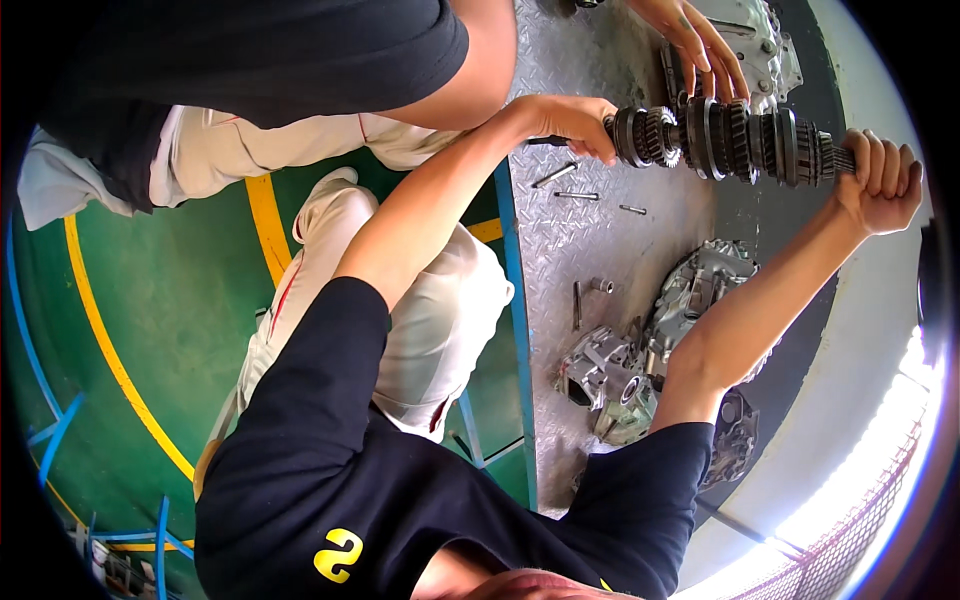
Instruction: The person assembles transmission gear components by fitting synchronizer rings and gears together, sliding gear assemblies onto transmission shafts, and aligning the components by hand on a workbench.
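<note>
A gear shaft (735,140), stacked with several dark metal gears and rings, is held up crosswise over the metal bench. My left hand (572,125) is closed round its left end. At the opposite end, my right hand (882,182) wraps its fingers round the splined tip. Another person's hand (705,50) reaches in from the top, fingertips at the upper side of the gears; whether they touch cannot be made out. Below the shaft, several thin metal pins or bolts (577,195) lie loose on the bench.
The bench (560,260) has a tread-plate top and a blue edge. Metal gearbox housings (700,290) sit under my right forearm, another housing (765,50) at the far end. The other person's black-sleeved arm (300,60) is close on my left. Yellow lines mark the green floor (180,290).
</note>
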Demonstrator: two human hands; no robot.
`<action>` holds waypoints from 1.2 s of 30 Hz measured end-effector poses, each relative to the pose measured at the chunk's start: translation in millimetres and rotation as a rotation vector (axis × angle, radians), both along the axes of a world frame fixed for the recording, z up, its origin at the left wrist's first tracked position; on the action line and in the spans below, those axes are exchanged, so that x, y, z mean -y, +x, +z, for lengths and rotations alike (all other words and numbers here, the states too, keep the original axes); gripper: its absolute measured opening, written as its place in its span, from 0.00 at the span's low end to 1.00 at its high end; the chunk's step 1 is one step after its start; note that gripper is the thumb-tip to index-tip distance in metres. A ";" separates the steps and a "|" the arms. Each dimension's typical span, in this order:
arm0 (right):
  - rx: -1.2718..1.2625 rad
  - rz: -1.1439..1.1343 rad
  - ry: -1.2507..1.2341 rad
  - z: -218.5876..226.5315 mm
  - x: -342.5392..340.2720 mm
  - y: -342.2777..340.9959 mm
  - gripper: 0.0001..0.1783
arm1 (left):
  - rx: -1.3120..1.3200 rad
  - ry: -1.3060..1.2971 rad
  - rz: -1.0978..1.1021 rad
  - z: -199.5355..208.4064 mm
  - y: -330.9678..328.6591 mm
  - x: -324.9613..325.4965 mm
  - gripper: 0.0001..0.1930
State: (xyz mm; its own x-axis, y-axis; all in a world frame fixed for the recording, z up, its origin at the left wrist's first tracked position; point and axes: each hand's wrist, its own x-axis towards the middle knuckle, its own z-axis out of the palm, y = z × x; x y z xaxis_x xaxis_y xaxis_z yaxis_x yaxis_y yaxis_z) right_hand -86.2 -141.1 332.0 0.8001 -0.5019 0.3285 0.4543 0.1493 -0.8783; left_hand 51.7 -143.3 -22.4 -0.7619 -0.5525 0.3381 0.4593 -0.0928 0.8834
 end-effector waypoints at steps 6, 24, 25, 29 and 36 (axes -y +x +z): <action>-0.172 -0.658 -0.298 16.6 17.8 -42.2 0.12 | -0.084 -0.152 0.708 4.2 -19.8 -29.5 0.17; 0.028 -0.326 -0.054 -0.7 0.6 -21.1 0.25 | -0.010 -0.037 0.155 1.3 -7.4 8.2 0.08; 0.027 -0.322 -0.057 -1.0 1.8 -20.8 0.25 | 0.010 0.043 -0.145 1.5 -5.2 14.7 0.08; 0.052 -0.180 -0.048 -3.5 8.0 -13.7 0.25 | -0.008 0.182 -0.438 -4.8 -7.7 33.0 0.10; -0.148 -0.835 -0.318 -1.6 -3.8 -17.7 0.18 | -0.015 -0.057 0.670 0.3 -33.8 -30.4 0.16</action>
State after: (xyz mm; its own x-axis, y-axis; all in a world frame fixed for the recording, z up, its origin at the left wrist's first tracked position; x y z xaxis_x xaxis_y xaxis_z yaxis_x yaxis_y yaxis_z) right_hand -103.9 -137.3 330.4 0.2610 -0.8410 0.4739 0.1853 -0.4381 -0.8796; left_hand 17.9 -112.9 -22.2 -0.2553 -0.8854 0.3885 0.4137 0.2632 0.8716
